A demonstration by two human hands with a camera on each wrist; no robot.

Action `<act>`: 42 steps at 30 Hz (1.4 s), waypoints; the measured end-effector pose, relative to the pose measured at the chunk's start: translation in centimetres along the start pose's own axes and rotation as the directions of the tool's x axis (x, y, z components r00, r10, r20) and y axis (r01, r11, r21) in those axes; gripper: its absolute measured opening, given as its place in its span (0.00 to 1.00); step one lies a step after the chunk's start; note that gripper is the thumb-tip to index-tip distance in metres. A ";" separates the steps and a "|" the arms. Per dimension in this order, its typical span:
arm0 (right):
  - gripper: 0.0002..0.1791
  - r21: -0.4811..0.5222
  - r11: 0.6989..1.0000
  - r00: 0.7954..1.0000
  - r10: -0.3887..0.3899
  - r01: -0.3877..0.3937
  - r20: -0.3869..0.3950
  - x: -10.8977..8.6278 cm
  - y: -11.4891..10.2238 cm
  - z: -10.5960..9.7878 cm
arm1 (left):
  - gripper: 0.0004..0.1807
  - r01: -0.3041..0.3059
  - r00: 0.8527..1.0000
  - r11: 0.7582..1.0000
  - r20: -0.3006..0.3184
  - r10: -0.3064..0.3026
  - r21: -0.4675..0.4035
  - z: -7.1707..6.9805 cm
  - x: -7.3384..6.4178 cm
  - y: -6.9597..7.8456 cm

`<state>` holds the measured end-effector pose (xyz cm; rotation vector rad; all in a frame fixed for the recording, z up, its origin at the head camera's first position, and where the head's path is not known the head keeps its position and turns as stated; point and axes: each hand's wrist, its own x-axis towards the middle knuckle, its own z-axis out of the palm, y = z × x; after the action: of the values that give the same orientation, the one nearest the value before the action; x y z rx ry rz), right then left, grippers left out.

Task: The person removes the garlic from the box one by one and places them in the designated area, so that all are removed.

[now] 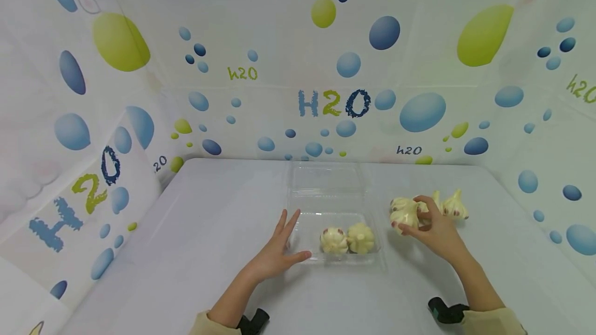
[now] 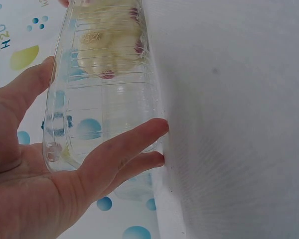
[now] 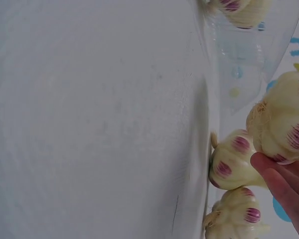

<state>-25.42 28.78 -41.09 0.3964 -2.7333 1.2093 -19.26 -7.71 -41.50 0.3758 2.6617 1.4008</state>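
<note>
We see a patterned wall sheet (image 1: 274,30) behind a white table (image 1: 195,237). On the table lies a clear plastic container (image 1: 304,231), its long axis running left to right, its lid (image 1: 324,180) folded open away from us. Our left hand (image 1: 276,256), fingers straight and spread apart, rests around the container's left end. Our right hand (image 1: 435,227) pinches a garlic bulb (image 1: 404,213) between thumb and fingers, above the table, just right of the container. In the right wrist view its root end faces the tabletop side; its stem end is out of frame there. Two bulbs (image 1: 455,206) sit beyond the hand, stems pointing away from us, one partly covered by our fingers. Two others (image 1: 333,240) lie side by side inside the container, its right wall standing between them and the held bulb.
</note>
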 end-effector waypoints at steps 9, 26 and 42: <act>0.38 -0.045 0.999 1.000 0.004 -0.004 0.014 0.4 0.0 0.2 | 0.48 -0.004 1.000 1.000 -0.002 0.004 0.008 -0.1 0.0 0.1; 0.39 -0.148 0.988 0.996 0.053 -0.042 0.072 0.8 -0.1 0.0 | 0.49 -0.016 1.000 1.000 -0.003 0.016 0.014 0.0 0.1 0.0; 0.42 -0.161 0.985 0.989 0.075 -0.054 0.125 0.8 0.3 0.1 | 0.48 -0.011 1.000 1.000 0.002 0.011 0.020 0.1 0.1 -0.2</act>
<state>-26.27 28.75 -41.24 0.3843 -2.9494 1.0050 -19.38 -7.73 -41.69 0.3935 2.6786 1.3767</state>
